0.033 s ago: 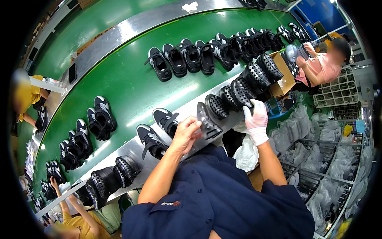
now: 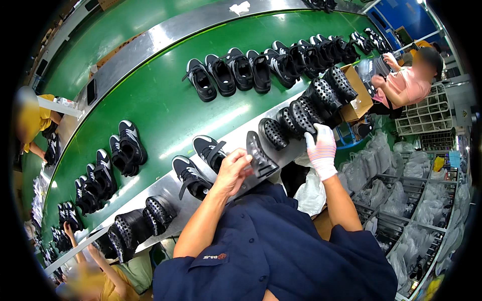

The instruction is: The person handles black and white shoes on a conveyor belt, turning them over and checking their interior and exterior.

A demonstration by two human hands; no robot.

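My bare left hand [image 2: 233,173] is closed, thumb and fingers pinching the near edge of a glossy black shoe form [image 2: 260,156], tilted above the metal ledge. To the right, my right hand [image 2: 322,150] wears a white glove with striped bands. Its thumb and fingers are at the lower end of a black perforated shoe form [image 2: 301,116] and appear to grip it; the fingertips are partly hidden. Another perforated form [image 2: 273,134] lies between the two hands. Left of my left hand, two black sneakers with grey toes, one a black sneaker [image 2: 191,176], stand at the ledge.
A green conveyor belt [image 2: 170,120] carries rows of sneakers [image 2: 241,70]. More perforated forms [image 2: 131,230] sit on the metal ledge [image 2: 231,143]. A cardboard box [image 2: 357,95] stands at right, before a co-worker in pink [image 2: 414,88]. A rack [image 2: 401,200] holds plastic-bagged items.
The perforated form at my right hand has shifted slightly left, and the form at my left hand has tilted a little. Both hands stay almost in place.
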